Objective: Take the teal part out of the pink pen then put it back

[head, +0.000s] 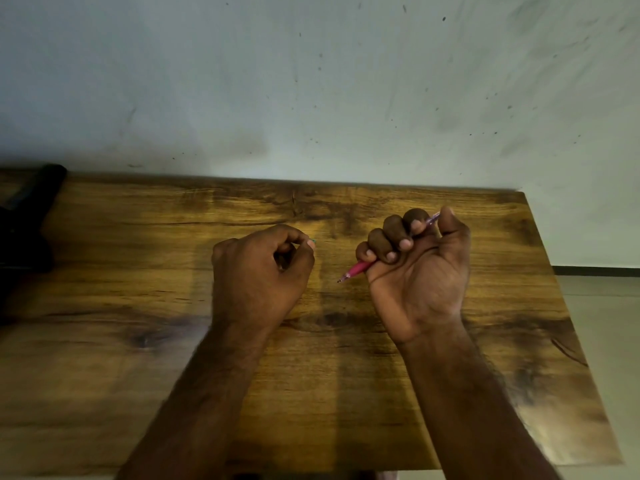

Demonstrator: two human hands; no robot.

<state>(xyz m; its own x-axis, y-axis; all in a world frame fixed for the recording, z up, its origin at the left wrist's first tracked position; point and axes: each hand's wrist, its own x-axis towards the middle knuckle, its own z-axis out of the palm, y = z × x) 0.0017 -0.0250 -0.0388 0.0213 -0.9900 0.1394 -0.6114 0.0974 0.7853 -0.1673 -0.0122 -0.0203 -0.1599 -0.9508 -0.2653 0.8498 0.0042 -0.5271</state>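
Observation:
My right hand (417, 271) is fisted around the pink pen (358, 268), palm turned up, above the wooden table (138, 358). The pen's tip points down-left toward my left hand, and its clear upper end sticks out between thumb and forefinger at the top. My left hand (259, 271) is closed, thumb and fingertips pinched together. A tiny bit of the teal part (313, 241) shows at those fingertips; the rest is hidden. The two hands are apart, with a gap of bare table between them.
A dark object (29, 216) lies at the table's far left edge. A stained pale wall (311, 81) rises right behind the table. The table's right edge drops off to a light floor (602, 323).

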